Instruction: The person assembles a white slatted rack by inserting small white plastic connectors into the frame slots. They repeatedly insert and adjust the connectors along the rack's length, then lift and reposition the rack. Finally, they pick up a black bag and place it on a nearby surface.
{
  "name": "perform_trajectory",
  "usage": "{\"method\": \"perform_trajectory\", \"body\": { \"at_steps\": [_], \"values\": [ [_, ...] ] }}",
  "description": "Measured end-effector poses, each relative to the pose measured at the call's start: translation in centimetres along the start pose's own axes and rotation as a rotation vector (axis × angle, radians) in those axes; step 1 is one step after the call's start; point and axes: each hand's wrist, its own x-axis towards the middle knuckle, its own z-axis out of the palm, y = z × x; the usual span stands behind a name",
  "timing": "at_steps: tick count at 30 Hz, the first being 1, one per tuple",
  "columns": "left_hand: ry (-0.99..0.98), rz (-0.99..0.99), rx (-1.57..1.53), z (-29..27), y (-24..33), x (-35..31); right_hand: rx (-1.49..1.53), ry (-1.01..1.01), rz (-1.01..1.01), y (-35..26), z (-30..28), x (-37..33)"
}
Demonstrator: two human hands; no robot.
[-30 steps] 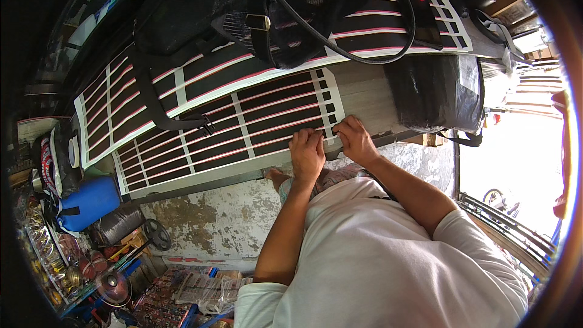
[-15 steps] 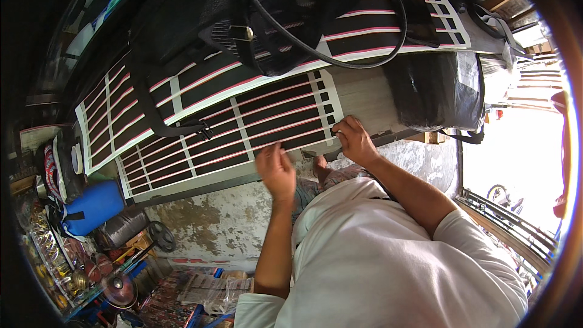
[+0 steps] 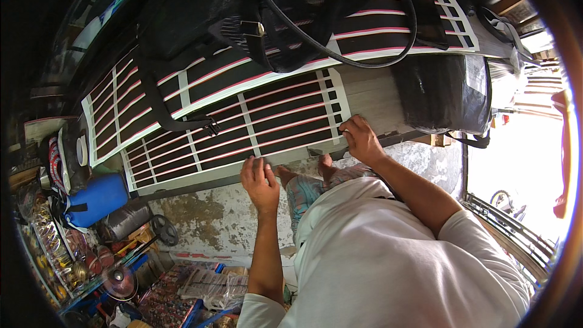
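Observation:
A black sheet with white and pink stripes (image 3: 285,117), crossed by pale strips, lies on the grey table (image 3: 375,94). At its near edge is my left hand (image 3: 260,185), palm down, fingers slightly apart and fingertips touching the edge. My right hand (image 3: 364,141) is at the sheet's near right corner. Its fingers are bent together at the white margin; whatever may be between the fingertips is hidden. A second, larger striped sheet (image 3: 379,29) overlaps the far side of the first. On top of it rests a black bag (image 3: 200,24) with straps and a buckle.
A black plastic-wrapped bundle (image 3: 442,94) sits at the table's right end. To the left are a blue roll (image 3: 97,200) and a dark roll (image 3: 126,221). Below, cluttered goods and a small fan (image 3: 119,280) stand by a peeling wall (image 3: 206,222).
My left hand has moved left and down onto the sheet's near edge. My right hand stays at the corner. The whole view has shifted slightly.

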Motion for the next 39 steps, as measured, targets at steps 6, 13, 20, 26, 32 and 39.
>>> {"method": "perform_trajectory", "body": {
  "at_steps": [6, 13, 20, 26, 32, 39],
  "values": [
    [0.025, -0.081, 0.031, 0.4, 1.1, -1.2, 0.009, 0.002, -0.004, 0.0, -0.2, 0.0],
    [0.055, -0.188, 0.027, -0.4, -1.4, -1.1, -0.006, -0.016, -0.004, -0.1, -0.2, 0.1],
    [0.023, -0.185, 0.042, -0.6, -2.2, -0.9, -0.004, -0.016, 0.023, 0.0, 0.0, 0.0],
    [0.057, -0.234, 0.034, -0.7, -2.8, -0.8, -0.009, -0.016, 0.026, -0.2, -0.1, 0.0],
    [0.059, -0.245, 0.077, -1.7, -4.4, -0.6, -0.020, -0.017, 0.011, -0.1, -0.1, 0.2],
    [0.016, -0.243, 0.078, -1.7, -4.7, -0.8, -0.020, -0.016, -0.016, -0.3, -0.4, 0.2]
  ]
}}
